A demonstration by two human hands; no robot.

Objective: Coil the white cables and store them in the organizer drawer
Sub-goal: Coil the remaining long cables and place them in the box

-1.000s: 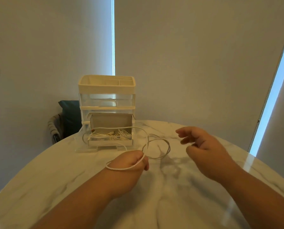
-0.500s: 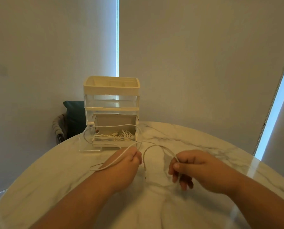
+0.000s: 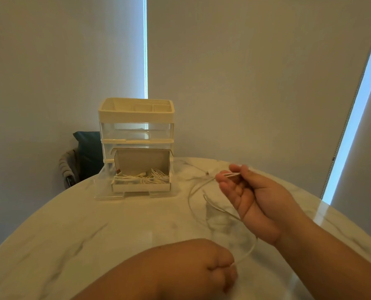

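A thin white cable [image 3: 198, 187] arcs slack over the desk [image 3: 93, 234] between our right hand [image 3: 255, 204] and left hand [image 3: 193, 265], each grip clamped on it. Far left, the open drawer [image 3: 141, 187] holds coiled cables [image 3: 152, 178].

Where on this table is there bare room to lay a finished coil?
Bare marble lies left of centre on the table, between the organizer and the left hand. Crowded: right of the open drawer, where the white cable loops from the right hand to the left.

Open-topped drawer [image 3: 141, 188], cable loop [image 3: 223, 211] just beside
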